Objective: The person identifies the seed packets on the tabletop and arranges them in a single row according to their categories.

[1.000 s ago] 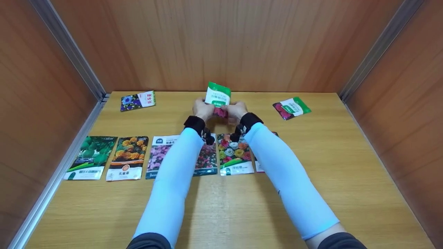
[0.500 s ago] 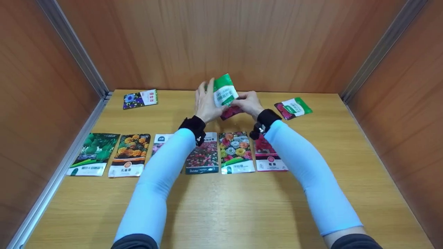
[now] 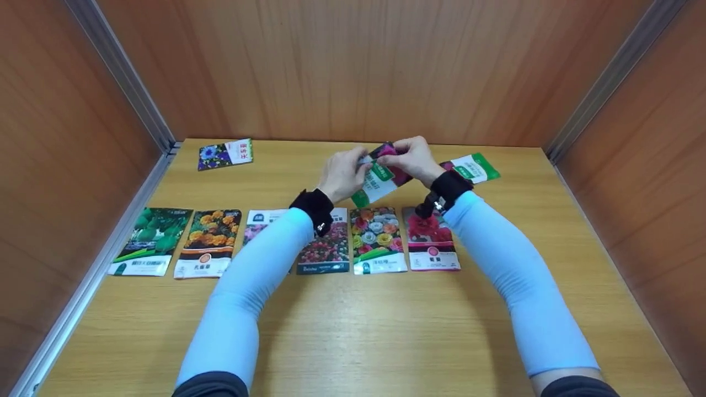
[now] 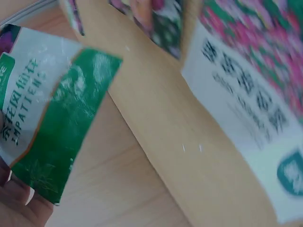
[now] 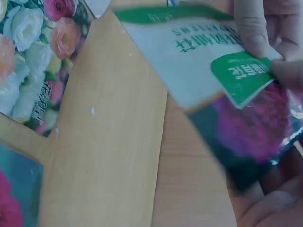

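Note:
Both hands hold one green-and-white seed packet (image 3: pixel 376 186) with a magenta flower picture, above the back middle of the table. My left hand (image 3: pixel 342 172) pinches its left edge between thumb and fingers. From the other side my right hand (image 3: pixel 415 160) pinches the flower end. The packet slants, its green end toward the lower left in the head view. In the right wrist view its white front and flower (image 5: pixel 251 123) face the camera, fingers at the right edge. Another green-and-white packet (image 3: pixel 479 167) lies behind the right wrist, partly hidden.
A row of larger seed packets crosses the table: green fruits (image 3: pixel 146 240), orange marigolds (image 3: pixel 209 242), pink blossoms (image 3: pixel 325 248), mixed roses (image 3: pixel 379 240) and red flowers (image 3: pixel 432 240). A blue-flower packet (image 3: pixel 226 154) lies back left. Wooden panels (image 3: pixel 353 66) enclose the back and sides.
The held packet has turned from green end up to green end at lower left, shifting right. The left fingers straightened midway and now pinch it again. Both hands moved slightly right.

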A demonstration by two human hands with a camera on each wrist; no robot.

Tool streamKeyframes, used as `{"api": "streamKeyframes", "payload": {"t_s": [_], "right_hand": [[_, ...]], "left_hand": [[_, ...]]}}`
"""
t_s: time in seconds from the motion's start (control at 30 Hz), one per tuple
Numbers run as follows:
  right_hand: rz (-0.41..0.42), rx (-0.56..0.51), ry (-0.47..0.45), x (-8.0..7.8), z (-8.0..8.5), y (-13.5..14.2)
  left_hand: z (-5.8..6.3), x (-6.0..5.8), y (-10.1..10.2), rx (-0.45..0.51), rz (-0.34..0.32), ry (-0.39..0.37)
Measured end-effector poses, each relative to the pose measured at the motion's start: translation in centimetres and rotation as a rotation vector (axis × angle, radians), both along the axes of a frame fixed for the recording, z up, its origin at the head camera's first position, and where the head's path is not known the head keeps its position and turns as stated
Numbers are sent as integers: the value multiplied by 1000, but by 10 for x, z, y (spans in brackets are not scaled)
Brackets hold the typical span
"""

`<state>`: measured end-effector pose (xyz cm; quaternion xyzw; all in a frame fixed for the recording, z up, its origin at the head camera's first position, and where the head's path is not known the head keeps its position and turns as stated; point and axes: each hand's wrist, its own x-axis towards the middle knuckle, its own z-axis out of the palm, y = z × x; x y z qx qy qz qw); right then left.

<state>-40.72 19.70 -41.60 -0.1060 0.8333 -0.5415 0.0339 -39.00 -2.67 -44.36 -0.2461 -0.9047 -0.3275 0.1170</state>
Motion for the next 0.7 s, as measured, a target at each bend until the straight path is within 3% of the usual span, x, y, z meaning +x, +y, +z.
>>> {"api": "streamKeyframes", "payload": {"t_s": [0.2, 0.27, 0.33, 0.4, 0.57, 0.7], "right_hand": [[-83, -401, -196, 17, -14, 9], [-91, -471, -263, 27, -20, 10], [-91, -462, -283, 36, -25, 13], [-92, -422, -251, 43, -27, 18], [-94, -300, -155, 55, -24, 45], [-69, -182, -183, 64, -19, 70]], "left_hand": [[-6, 9, 9, 392, 123, -219], [-8, 13, 13, 496, 155, -294], [-11, 17, 17, 550, 159, -353], [-13, 21, 20, 542, 130, -370], [-17, 29, 23, 441, 6, -348], [-21, 35, 24, 452, -98, -430]]}}
